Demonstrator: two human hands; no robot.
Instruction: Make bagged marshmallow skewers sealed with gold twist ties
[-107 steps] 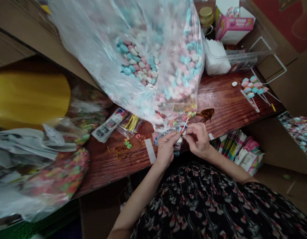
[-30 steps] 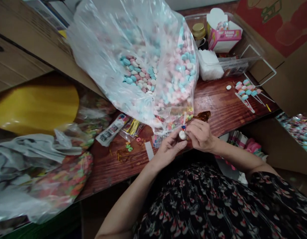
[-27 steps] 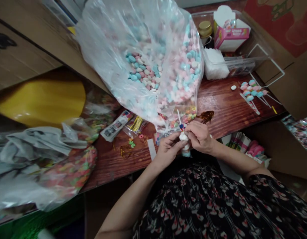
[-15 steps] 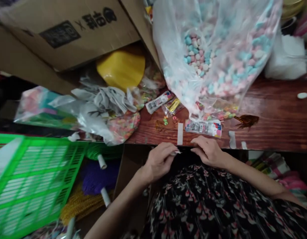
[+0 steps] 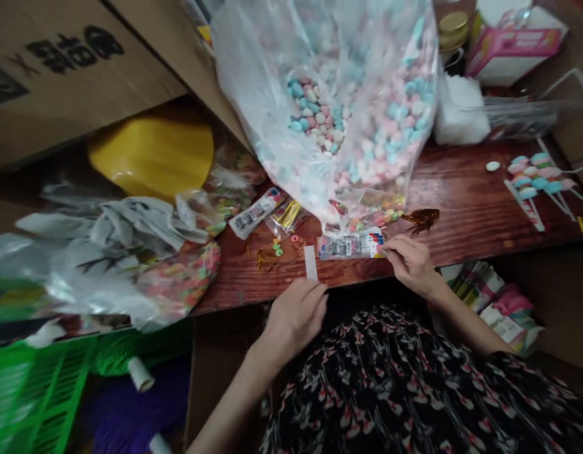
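Note:
My right hand (image 5: 411, 263) pinches the right end of a small printed plastic packet (image 5: 347, 245) lying near the table's front edge. My left hand (image 5: 296, 315) is curled closed at the table edge, just below a white paper strip (image 5: 311, 262); what its fingers hold, if anything, is hidden. Above the packet rests a large clear bag of pink, blue and white candies (image 5: 320, 113), its gathered bottom end almost touching the packet. A few loose candy rings (image 5: 277, 247) lie left of the strip, near a second printed packet (image 5: 255, 213) and a small bag of gold ties (image 5: 288, 216).
At the left, a cardboard box (image 5: 83, 82), a yellow sheet (image 5: 154, 157) and a bag of colourful candies (image 5: 182, 277) crowd the table (image 5: 457, 189). Marshmallow sticks (image 5: 540, 176) lie at the right. A green crate (image 5: 31, 391) stands below the left edge.
The view has swung to the right, bringing the marshmallow sticks into sight. My right hand has moved onto the packet's right end. The small white piece at my left fingertips no longer shows.

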